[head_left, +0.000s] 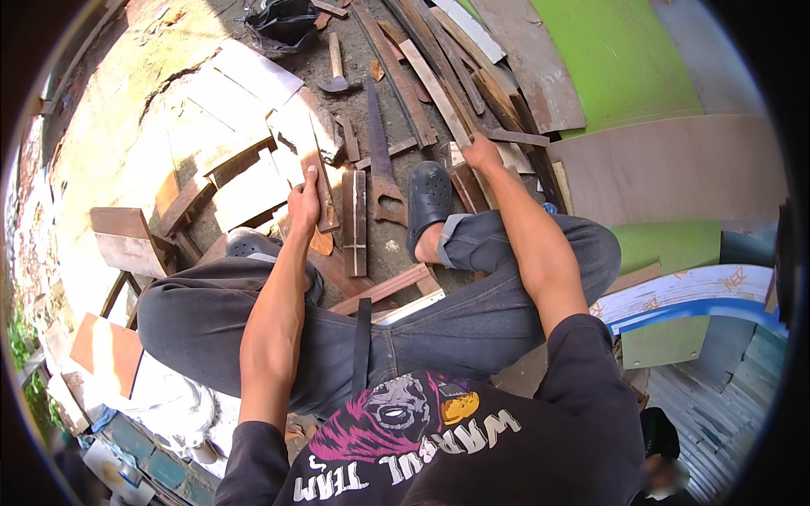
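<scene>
My left hand [304,201] grips a flat wooden board [305,160], thumb on top, holding it tilted above the ground. My right hand [482,154] reaches past my raised right knee and rests its fingers on a long wooden strip [434,88] in a pile of offcuts; whether it grips the strip I cannot tell. A handsaw [379,160] with a wooden handle lies on the ground between the two hands, next to my dark clog [428,201]. I am squatting, in grey trousers.
A hammer [336,72] lies farther out beside a black bag [283,21]. Pale plywood sheets [245,93] and short planks [354,219] lie to the left. A green panel [620,55] and a brown board [675,173] stand at right. A small wooden stool [126,240] sits at left.
</scene>
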The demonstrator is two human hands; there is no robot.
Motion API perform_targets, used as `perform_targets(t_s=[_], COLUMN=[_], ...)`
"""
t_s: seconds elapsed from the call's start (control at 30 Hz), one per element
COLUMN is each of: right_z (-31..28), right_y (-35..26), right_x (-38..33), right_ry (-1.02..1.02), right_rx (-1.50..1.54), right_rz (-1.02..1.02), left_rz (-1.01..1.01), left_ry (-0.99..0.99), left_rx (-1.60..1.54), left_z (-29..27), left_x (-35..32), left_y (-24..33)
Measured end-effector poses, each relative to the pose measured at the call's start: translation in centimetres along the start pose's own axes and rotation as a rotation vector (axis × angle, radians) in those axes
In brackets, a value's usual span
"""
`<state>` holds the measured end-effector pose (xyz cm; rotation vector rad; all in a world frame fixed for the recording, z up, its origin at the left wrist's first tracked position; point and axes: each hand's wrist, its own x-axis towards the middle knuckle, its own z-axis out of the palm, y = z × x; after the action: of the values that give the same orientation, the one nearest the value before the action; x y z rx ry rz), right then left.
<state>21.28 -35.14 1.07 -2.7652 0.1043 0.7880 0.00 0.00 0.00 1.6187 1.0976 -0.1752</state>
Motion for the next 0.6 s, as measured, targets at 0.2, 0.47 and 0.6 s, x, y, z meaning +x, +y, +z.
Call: perform_targets(t_s=[0.2, 0.47, 0.6], right_z=[2.8, 3.9, 5.3], right_y=[-0.1, -2.4, -1.3], right_x=[5.5, 5.8, 7.1], right_ry=[0.098, 0.121, 0.191], right_rx=[-0.068, -0.308, -0.325], right_rz=[0.028, -0.058, -0.080], left_rz=[-0.026, 0.057, 0.072], left_ry=[0.006, -0.017, -0.085], left_rx=[0.251, 0.310, 0.310], left_z=[-1.6, -0.8, 0.4], left_x=[1.4, 1.2, 1.8], left_y=[-1.0, -0.9, -1.7])
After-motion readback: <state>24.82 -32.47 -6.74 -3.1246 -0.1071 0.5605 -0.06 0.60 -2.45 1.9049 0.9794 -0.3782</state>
